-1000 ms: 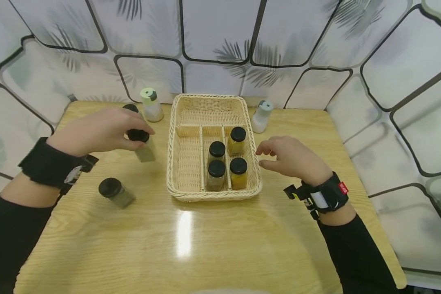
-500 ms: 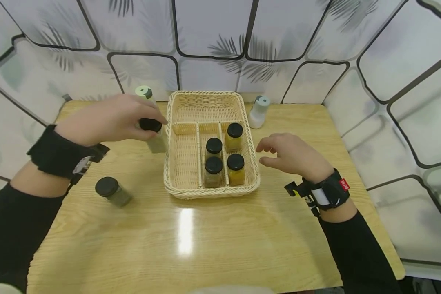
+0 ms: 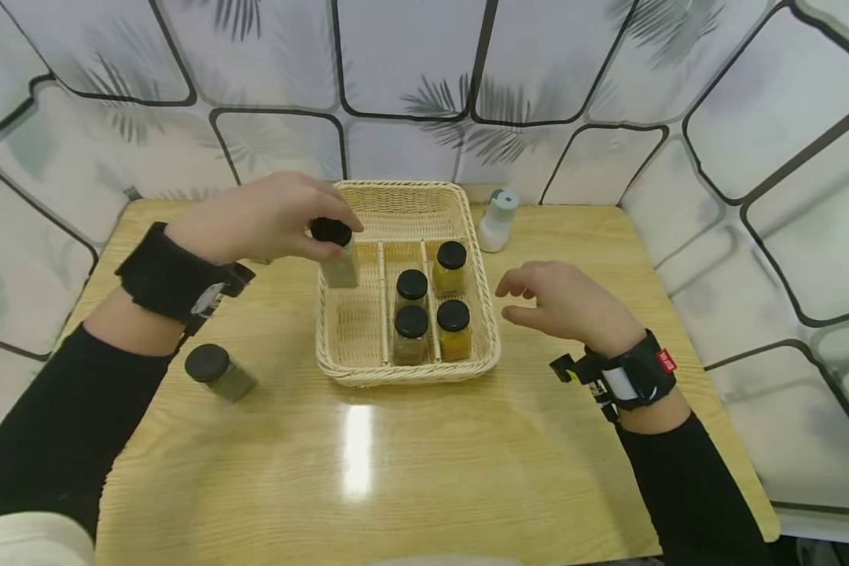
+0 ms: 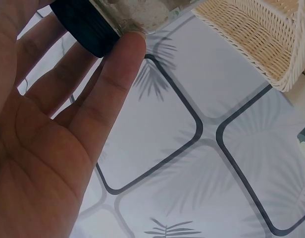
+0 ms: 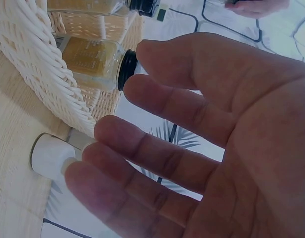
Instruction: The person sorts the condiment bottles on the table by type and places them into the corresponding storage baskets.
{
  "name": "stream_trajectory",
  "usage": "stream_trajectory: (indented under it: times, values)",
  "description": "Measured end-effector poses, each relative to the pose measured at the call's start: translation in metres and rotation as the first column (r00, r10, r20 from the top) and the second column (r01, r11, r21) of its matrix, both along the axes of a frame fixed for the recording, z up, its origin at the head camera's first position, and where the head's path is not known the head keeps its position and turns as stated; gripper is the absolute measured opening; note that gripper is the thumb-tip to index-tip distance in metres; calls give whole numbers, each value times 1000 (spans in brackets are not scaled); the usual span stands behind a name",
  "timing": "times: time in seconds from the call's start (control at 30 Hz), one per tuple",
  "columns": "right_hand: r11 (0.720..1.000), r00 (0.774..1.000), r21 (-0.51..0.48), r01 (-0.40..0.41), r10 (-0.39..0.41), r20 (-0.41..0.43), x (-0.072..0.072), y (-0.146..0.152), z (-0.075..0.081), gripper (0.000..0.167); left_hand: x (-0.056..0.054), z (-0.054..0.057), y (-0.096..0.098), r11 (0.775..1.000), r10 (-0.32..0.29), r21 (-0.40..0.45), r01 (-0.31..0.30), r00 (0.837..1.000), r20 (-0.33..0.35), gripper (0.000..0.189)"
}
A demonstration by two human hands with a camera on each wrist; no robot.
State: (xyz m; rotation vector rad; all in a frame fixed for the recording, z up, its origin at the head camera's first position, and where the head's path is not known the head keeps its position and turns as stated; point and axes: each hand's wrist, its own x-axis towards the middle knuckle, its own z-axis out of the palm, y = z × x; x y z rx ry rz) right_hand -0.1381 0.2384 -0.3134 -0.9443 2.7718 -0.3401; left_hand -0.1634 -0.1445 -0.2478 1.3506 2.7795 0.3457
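1. Head view, nearest first: one black-lidded jar (image 3: 219, 373) stands on the desk (image 3: 255, 479), left of the basket (image 3: 406, 376); being outside, it is probably left to do.
2. Right hand (image 3: 562, 303), just beside the basket's right side, has its fingers loosely bent and holds nothing (whether it touches the rim, I cannot tell).
3. Two grey-brown jars (image 3: 410, 348) sit in the middle front compartment and two yellow jars (image 3: 456, 343) in the right one; those four look done.
4. Left hand (image 3: 272, 216) pinches the lid of a pale jar (image 3: 340, 271) between thumb and fingers, over the left front compartment (image 3: 354, 334); that placing seems unfinished.
5. Behind the basket's right side stands a white shaker (image 3: 496, 224).
6. Count: six jars, one basket with four compartments, one shaker (the left hand may hide more).
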Motion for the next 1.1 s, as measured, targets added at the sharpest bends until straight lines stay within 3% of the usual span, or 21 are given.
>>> stream_trajectory:
  times: [0.3,1.1]
  values:
    - [1000,1000,-25,7,-6,11,2,0,-3,22,-3,0,8,1000,14,-17,-13,999,49,31]
    - [1000,1000,-28,8,-8,-16,-2,7,-6,23,-28,-6,31,999,-32,-13,33,998,63,32]
